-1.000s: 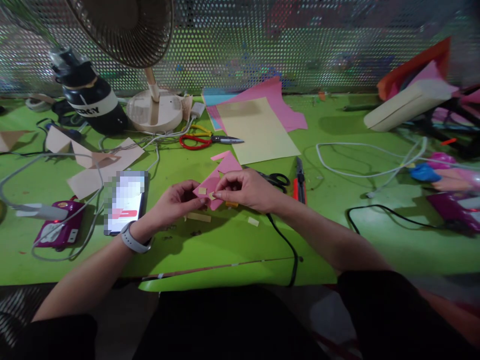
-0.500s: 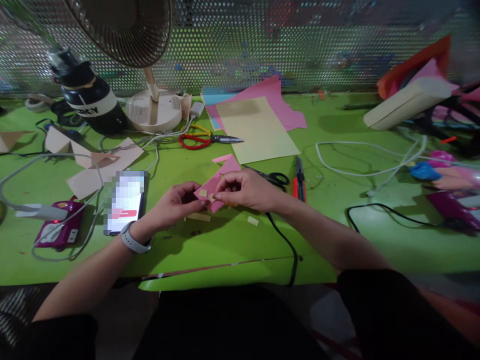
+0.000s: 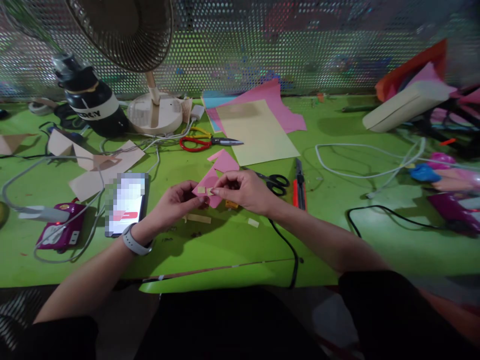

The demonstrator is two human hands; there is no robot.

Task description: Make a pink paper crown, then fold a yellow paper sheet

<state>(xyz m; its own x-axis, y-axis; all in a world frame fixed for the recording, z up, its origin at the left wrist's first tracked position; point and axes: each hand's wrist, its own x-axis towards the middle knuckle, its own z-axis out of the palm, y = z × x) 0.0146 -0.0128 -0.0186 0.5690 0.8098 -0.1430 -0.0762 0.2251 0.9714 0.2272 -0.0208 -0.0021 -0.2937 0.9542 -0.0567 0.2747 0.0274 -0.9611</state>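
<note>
A folded piece of pink paper (image 3: 227, 161) is held above the table between my hands. My left hand (image 3: 179, 201) is closed on its left corner, thumb on top. One small pale yellow paper piece (image 3: 201, 190) lies on that corner. My right hand (image 3: 245, 192) pinches a second small yellow piece against the pink paper, just right of the first. Below the hands, a yellow paper strip (image 3: 198, 218) and a small yellow scrap (image 3: 253, 223) lie on the green table. Black-handled scissors (image 3: 277, 183) sit partly hidden behind my right hand.
A utility knife (image 3: 299, 187) lies to the right, red-handled scissors (image 3: 202, 143) farther back by a yellow sheet (image 3: 262, 130). At left are a phone (image 3: 127, 205), a purple power socket (image 3: 62, 227), cables, a bottle (image 3: 95, 107) and a fan (image 3: 155, 115).
The right fingertips and the second yellow piece have shifted slightly left and up, closer to the first piece. The pink paper has tilted a little in the hands.
</note>
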